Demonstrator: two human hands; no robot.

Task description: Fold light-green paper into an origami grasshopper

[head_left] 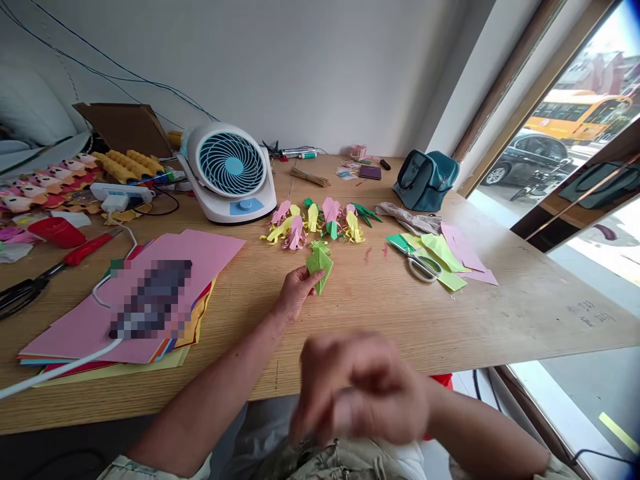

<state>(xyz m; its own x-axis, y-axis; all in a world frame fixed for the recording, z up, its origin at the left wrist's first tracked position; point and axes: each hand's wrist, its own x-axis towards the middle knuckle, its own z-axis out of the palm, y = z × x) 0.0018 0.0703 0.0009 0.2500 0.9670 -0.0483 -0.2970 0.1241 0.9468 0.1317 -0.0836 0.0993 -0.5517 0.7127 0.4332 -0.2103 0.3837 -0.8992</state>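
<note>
My left hand (pixel 296 291) pinches a light green folded paper piece (pixel 323 261) between thumb and fingers above the table. The piece is diamond-shaped, with a pointed lower end and curly strips at its top. My right hand (pixel 357 387) is raised close to the camera over my lap, apart from the paper. Its fingers look curled but are smeared by motion; anything in them is hidden. Just beyond my left hand lies a cluster of folded paper flowers (pixel 331 212) in pink, yellow and green.
White-handled scissors (pixel 424 268) lie on green paper sheets (pixel 443 250) at right. A fan (pixel 233 167) stands behind. At left are a stack of coloured paper (pixel 75 333), with a blurred-out object on it, and red-handled scissors (pixel 83 252). A teal bag (pixel 425 180) sits back right.
</note>
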